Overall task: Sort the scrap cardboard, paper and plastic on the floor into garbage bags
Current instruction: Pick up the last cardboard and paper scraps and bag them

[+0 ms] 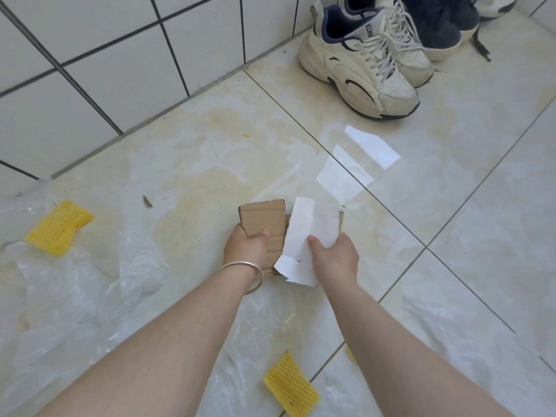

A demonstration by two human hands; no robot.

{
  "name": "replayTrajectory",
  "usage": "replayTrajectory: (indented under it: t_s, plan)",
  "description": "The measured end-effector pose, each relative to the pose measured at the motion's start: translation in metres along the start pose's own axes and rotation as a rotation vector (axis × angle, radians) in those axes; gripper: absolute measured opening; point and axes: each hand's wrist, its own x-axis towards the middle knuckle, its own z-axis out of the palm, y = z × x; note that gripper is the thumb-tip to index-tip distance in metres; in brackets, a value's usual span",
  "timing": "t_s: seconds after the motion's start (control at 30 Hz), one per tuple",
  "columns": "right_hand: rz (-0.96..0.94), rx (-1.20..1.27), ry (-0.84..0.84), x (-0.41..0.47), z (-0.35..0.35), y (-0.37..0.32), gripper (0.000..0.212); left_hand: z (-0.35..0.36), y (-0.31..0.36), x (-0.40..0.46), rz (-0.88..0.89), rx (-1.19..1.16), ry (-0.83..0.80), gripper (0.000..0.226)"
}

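Gathering scraps mid-floor, away from the tiled wall.
Left hand (245,246) grips stiff, light cardboard piece (264,225) by its edge; right hand (334,255) pinches floppy white paper (304,236), so better hold it near the fold.

white sneakers (361,60) by tiled wall (90,55) | dark shoes (442,22) behind | beige floor tiles (451,206)

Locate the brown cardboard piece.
Head view, centre: the cardboard is gripped by the left hand, beside the white paper in the right hand.
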Motion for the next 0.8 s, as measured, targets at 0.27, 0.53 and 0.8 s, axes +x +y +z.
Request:
replayTrajectory:
  t_s: [0.27,0.53,0.8]
  plan:
    - [0.015,0.151,-0.074,-0.005,-0.005,-0.001,0.034,-0.002,0.006,-0.015,-0.004,-0.030,-0.161,0.011]
    - [0.054,0.377,-0.130,-0.039,-0.026,0.004,0.036,-0.023,-0.006,-0.047,0.057,-0.011,-0.134,0.015]
    - [0.141,0.576,-0.375,-0.045,-0.065,-0.003,0.035,-0.048,-0.001,-0.064,0.170,0.063,-0.190,0.014]
